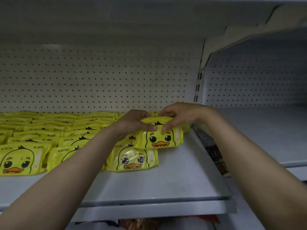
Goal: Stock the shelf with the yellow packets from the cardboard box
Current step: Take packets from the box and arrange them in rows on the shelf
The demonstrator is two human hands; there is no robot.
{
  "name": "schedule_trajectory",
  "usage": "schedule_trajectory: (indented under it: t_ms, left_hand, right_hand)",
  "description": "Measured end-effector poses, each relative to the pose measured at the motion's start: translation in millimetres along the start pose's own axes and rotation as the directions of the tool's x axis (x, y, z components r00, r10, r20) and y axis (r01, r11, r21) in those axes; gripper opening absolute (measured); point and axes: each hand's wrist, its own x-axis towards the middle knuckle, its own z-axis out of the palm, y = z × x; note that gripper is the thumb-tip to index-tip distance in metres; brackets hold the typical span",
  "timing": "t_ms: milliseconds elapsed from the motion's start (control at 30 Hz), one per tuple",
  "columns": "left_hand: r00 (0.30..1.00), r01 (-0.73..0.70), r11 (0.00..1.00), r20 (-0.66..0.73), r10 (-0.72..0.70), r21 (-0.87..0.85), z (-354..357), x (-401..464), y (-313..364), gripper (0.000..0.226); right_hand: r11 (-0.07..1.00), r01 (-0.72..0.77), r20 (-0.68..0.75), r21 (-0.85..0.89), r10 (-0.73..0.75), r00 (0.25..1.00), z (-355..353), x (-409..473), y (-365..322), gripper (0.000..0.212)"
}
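White shelf [174,180], pegboard behind. Our left hand [134,122] and right hand [179,116] both pinch one duck-face packet [159,138]; we should seat it upright, flush beside the packet rows [49,138].

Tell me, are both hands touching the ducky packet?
Touching. The head view shows the left hand and right hand pinching the top of the yellow packet, thumbs on its front.
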Motion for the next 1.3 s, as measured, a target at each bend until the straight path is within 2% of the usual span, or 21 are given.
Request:
schedule_trajectory:
  t_ms: [100, 200, 233, 300, 367, 433, 500, 533, 667, 767, 900, 1033, 1133, 1300]
  left_hand:
    - [1.000, -0.016, 1.000, -0.020, 0.017, 0.008, 9, 9, 6, 0.040]
    - [0.997, -0.033, 0.999, -0.062, 0.035, 0.034, 20, 17, 10, 0.037]
    - [0.995, -0.039, 0.997, -0.093, 0.045, 0.059, 24, 19, 11, 0.036]
    - [0.982, -0.055, 0.973, -0.167, 0.094, 0.225, 32, 20, 9, 0.041]
    - [0.974, -0.048, 0.897, -0.177, 0.139, 0.439, 40, 19, 0, 0.055]
    - [0.977, 0.011, 0.761, -0.168, 0.129, 0.649, 50, 14, -12, 0.067]
    - [0.981, 0.083, 0.597, -0.172, 0.094, 0.798, 58, 9, -22, 0.074]
    - [0.983, 0.102, 0.547, -0.167, 0.070, 0.831, 60, 7, -26, 0.076]
    - [0.989, 0.117, 0.500, -0.146, 0.019, 0.858, 64, 1, -37, 0.076]
    - [0.986, 0.105, 0.479, -0.155, 0.065, 0.871, 66, -2, -43, 0.079]
    - [0.976, 0.104, 0.441, -0.176, 0.127, 0.892, 68, -3, -51, 0.103]
    - [0.962, 0.104, 0.427, -0.199, 0.185, 0.898, 70, -2, -58, 0.104]
    - [0.957, 0.105, 0.434, -0.210, 0.202, 0.895, 71, -1, -59, 0.111]
    - [0.953, 0.112, 0.430, -0.220, 0.210, 0.896, 71, -1, -59, 0.110]
  right_hand:
    - [0.987, -0.019, -0.119, -0.159, 0.000, 0.993, 6, -3, 4, 0.057]
    - [0.980, -0.029, -0.171, -0.196, -0.005, 0.985, 8, -4, 11, 0.046]
    - [0.980, -0.030, -0.178, -0.198, -0.006, 0.984, 7, -5, 13, 0.044]
    - [0.974, -0.039, -0.201, -0.222, -0.006, 0.979, 3, -5, 18, 0.040]
    - [0.967, -0.073, -0.235, -0.245, 0.014, 0.972, -4, -4, 26, 0.037]
    - [0.956, -0.128, -0.254, -0.265, 0.059, 0.965, -10, -1, 35, 0.037]
    - [0.932, -0.186, -0.251, -0.311, 0.108, 0.962, -13, 3, 44, 0.048]
    - [0.919, -0.211, -0.248, -0.333, 0.130, 0.960, -13, 6, 48, 0.054]
    - [0.908, -0.262, -0.240, -0.327, 0.188, 0.952, -4, 23, 65, 0.075]
    - [0.928, -0.263, -0.253, -0.264, 0.196, 0.947, 5, 34, 75, 0.069]
    - [0.943, -0.277, -0.330, -0.187, 0.205, 0.921, 15, 47, 85, 0.060]
    - [0.942, -0.294, -0.414, -0.162, 0.205, 0.887, 25, 53, 89, 0.074]
    - [0.940, -0.286, -0.460, -0.188, 0.173, 0.871, 29, 54, 90, 0.069]
    - [0.937, -0.267, -0.495, -0.227, 0.125, 0.860, 34, 56, 89, 0.066]
